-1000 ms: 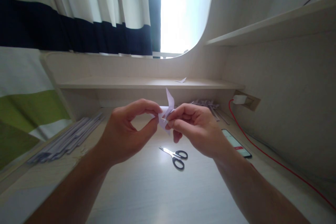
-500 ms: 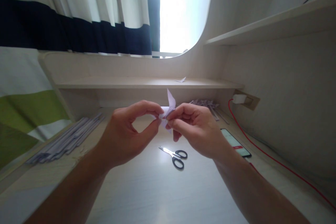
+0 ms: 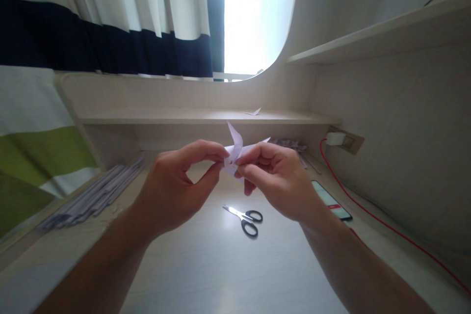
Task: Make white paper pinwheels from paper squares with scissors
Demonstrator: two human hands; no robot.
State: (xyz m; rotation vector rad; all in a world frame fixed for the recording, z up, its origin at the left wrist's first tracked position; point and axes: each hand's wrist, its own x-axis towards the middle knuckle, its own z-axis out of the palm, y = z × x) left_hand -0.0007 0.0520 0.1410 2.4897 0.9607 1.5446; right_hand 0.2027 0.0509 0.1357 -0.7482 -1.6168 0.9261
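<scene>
A folded piece of white paper (image 3: 236, 149) is held up above the desk, between my two hands. My left hand (image 3: 186, 181) pinches its left side between thumb and forefinger. On the other side, my right hand (image 3: 274, 176) grips it with thumb and fingertips. One pointed flap of the paper stands up, and another tip shows behind my right fingers. My fingertips hide part of the folds. Below the hands, scissors (image 3: 243, 217) with black handles lie on the desk (image 3: 228, 265), blades slightly apart and pointing left.
Long paper strips (image 3: 99, 191) are stacked at left. Several folded paper pieces (image 3: 289, 144) lie behind my right hand. A phone (image 3: 331, 201) rests at right, near a red cable (image 3: 368, 216) running from a white charger (image 3: 335, 139). A small paper scrap (image 3: 253, 112) sits on the shelf (image 3: 176, 117).
The paper has turned between my fingers: its upright flap now leans left, and a second tip shows behind my right hand. Both hands stay nearly in place.
</scene>
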